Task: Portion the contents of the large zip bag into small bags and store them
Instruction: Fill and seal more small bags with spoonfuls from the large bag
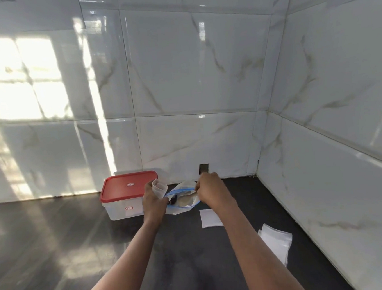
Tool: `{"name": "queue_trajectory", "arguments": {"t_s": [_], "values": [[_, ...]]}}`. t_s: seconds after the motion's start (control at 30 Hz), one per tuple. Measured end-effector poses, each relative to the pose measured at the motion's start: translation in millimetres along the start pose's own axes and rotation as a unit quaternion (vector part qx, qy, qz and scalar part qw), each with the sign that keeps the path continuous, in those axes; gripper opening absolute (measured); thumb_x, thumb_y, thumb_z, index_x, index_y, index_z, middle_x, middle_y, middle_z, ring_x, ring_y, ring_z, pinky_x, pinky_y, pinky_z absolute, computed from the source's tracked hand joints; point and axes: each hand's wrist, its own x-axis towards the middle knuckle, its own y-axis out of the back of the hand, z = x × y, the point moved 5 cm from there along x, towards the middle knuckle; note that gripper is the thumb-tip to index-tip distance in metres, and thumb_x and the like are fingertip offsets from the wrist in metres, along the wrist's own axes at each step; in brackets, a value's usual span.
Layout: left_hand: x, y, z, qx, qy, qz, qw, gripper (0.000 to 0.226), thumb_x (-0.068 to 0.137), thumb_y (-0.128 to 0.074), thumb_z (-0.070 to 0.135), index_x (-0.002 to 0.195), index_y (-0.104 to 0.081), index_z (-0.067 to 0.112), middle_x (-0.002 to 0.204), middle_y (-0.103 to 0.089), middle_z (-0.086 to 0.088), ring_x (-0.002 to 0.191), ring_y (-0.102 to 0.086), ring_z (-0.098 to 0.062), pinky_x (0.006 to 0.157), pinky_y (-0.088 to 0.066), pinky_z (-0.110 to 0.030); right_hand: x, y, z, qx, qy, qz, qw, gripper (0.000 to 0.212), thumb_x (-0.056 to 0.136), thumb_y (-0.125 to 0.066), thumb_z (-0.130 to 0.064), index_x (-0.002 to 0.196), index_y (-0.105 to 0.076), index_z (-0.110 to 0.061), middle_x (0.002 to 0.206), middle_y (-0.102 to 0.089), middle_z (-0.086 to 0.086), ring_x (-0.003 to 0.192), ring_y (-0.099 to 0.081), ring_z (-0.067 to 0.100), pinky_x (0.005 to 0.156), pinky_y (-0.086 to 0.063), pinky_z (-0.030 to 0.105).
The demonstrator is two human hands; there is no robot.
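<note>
Red-lidded container point(127, 187) behind left hand point(153, 201) gripping small bag point(160, 189); right hand point(211, 189) pinches zip bag point(182, 201); bag stack point(276, 244) right.

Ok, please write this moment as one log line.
left hand: holds small bag | right hand: pinches large zip bag mouth | container: lid on

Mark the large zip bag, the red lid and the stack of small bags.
large zip bag point(178, 211): head view, front wall below the blue zip
red lid point(124, 187): head view, middle of its flat top
stack of small bags point(276, 244): head view, middle of the top bag
</note>
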Motion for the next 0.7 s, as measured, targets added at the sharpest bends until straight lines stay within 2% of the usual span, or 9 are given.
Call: {"name": "queue_trajectory", "arguments": {"t_s": [0.23,0.33,0.43,0.5,0.6,0.7], "values": [[-5,-1,-6,0.003,-0.021,-0.008,1.000,0.047,0.084,-0.047,-0.005,0.129,-0.040,0.009,0.114,-0.057,-0.014,0.100,-0.051,-0.029,0.076,-0.036,-0.030,-1,-51,-27,-0.069,0.057,-0.068,0.994,0.032,0.097,-0.040,-0.004,0.125,-0.054,0.001,0.129,-0.052,0.020,0.121,-0.052,0.034,0.096,-0.044,0.038],[-7,0,-6,0.020,-0.043,-0.019,0.999,0.049,0.084,-0.046,-0.005,0.129,-0.041,0.011,0.114,-0.058,-0.009,0.096,-0.050,-0.022,0.078,-0.035,-0.027,10,-55,-28,-0.063,0.054,-0.036,0.996,0.033,0.097,-0.037,-0.001,0.123,-0.056,0.000,0.125,-0.057,0.017,0.116,-0.056,0.030,0.092,-0.046,0.035],[-3,2,-1,0.032,-0.070,0.002,0.997,0.048,0.081,-0.046,-0.008,0.126,-0.044,0.007,0.110,-0.059,-0.011,0.098,-0.053,-0.028,0.078,-0.034,-0.025,14,-52,-30,-0.054,0.057,0.017,0.997,0.031,0.097,-0.036,0.000,0.119,-0.057,-0.001,0.119,-0.062,0.015,0.112,-0.059,0.028,0.089,-0.048,0.036],[-1,4,4,0.041,-0.077,0.015,0.996,0.044,0.084,-0.047,-0.005,0.126,-0.044,0.005,0.109,-0.058,-0.014,0.101,-0.054,-0.033,0.077,-0.033,-0.024,15,-54,-29,-0.053,0.051,0.020,0.997,0.031,0.097,-0.036,0.000,0.119,-0.058,-0.001,0.119,-0.063,0.014,0.112,-0.060,0.028,0.088,-0.049,0.036],[-1,0,6,0.049,-0.072,-0.005,0.996,0.052,0.083,-0.050,-0.006,0.132,-0.038,0.007,0.120,-0.053,-0.015,0.109,-0.051,-0.033,0.083,-0.039,-0.031,18,-59,-22,-0.041,0.045,0.028,0.998,0.030,0.097,-0.038,-0.003,0.118,-0.059,-0.004,0.117,-0.064,0.012,0.109,-0.062,0.026,0.085,-0.050,0.034],[-5,-1,2,0.023,-0.064,0.008,0.998,0.048,0.084,-0.048,-0.005,0.130,-0.039,0.005,0.116,-0.055,-0.014,0.102,-0.053,-0.029,0.077,-0.036,-0.027,17,-62,-19,-0.033,0.051,0.043,0.997,0.029,0.098,-0.040,-0.008,0.121,-0.059,-0.008,0.116,-0.065,0.009,0.106,-0.063,0.024,0.085,-0.051,0.033]]}}
